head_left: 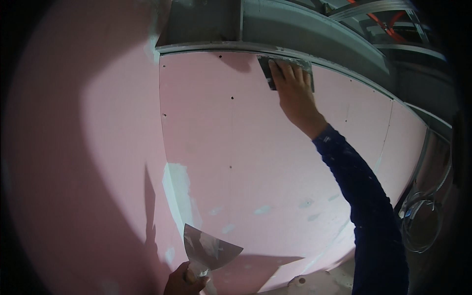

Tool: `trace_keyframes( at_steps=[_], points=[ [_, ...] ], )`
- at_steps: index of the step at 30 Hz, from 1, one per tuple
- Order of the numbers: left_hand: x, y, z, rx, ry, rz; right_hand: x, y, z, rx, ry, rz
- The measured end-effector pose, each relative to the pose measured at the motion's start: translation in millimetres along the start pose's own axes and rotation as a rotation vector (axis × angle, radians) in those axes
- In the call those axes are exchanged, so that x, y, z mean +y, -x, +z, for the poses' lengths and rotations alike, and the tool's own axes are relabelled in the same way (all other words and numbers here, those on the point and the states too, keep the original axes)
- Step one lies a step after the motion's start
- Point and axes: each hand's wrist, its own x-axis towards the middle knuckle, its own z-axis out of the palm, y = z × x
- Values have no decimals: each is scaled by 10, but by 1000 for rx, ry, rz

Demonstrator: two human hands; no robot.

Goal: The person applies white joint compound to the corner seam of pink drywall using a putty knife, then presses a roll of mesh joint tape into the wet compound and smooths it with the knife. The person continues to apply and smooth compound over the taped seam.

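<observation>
My right hand point(298, 103) is up at the top of a pink plasterboard wall point(275, 147), its fingers laid over a dark flat spreader blade point(266, 71). Pale compound shows along the blade's upper edge, beside the metal track point(211, 48). Low in view, my left hand point(183, 282) grips the handle of a wide putty knife point(211, 249), blade upward and smeared with some compound. Behind that knife, a strip of pale compound point(180, 184) runs along the inside corner. Several screw heads dot the board above it.
Another pink board wall point(113, 147) meets this one at the left corner. Grey metal framing point(300, 24) and orange tubing point(391, 32) are overhead. Coiled cable point(423, 221) hangs at the right. Pale filler patches mark the lower board, and a floor strip shows at the bottom.
</observation>
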Motion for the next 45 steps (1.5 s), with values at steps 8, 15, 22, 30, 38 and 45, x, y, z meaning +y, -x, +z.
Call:
trace_keyframes(
  at_steps=[8, 15, 22, 30, 38, 45],
  points=[
    [-144, -63, 34, 52, -56, 55, -164, -131, 425, 74, 11, 125],
    [-138, -81, 2, 16, -59, 16, 20, -193, 377, 21, -38, 22],
    [-103, -66, -11, 25, -173, 156, -145, -49, 83, -103, -128, -8],
    [-119, -115, -102, -75, -234, 47, -33, -233, 156, -3, -166, 41],
    [-53, -170, -228, -151, -148, -76, -378, 195, -379, -282, -504, -59],
    [-108, -237, -333, -228, -177, -23, -1112, 971, -1590, -689, -1111, -668]
  ],
)
